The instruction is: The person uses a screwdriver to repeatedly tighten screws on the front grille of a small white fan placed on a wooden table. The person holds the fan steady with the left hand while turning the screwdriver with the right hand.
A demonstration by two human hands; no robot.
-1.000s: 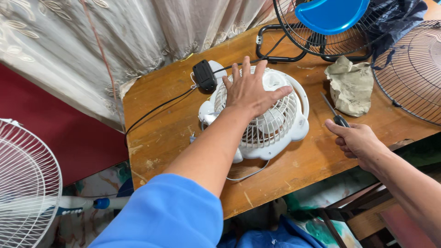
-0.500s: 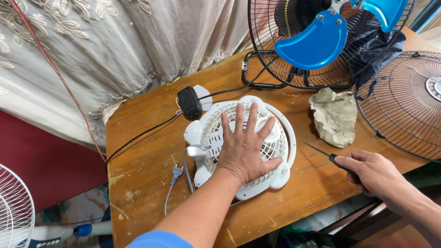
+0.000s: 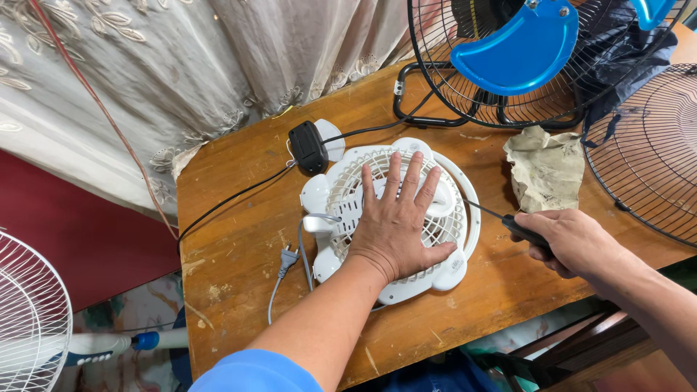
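A small white fan lies flat, grille up, on the wooden table. My left hand presses palm-down on the grille with fingers spread. My right hand grips the black handle of a screwdriver whose thin shaft points left and reaches the fan's right rim. The fan's grey cord and plug lie on the table left of the fan.
A black adapter with a black cable sits behind the fan. A crumpled rag lies to the right. A large fan with blue blades stands at the back, a loose wire guard at far right, a white guard at lower left.
The view has shifted so the fan sits more central. My right hand has brought the screwdriver in from the right until its tip meets the fan's rim. My left hand stays flat on the grille.
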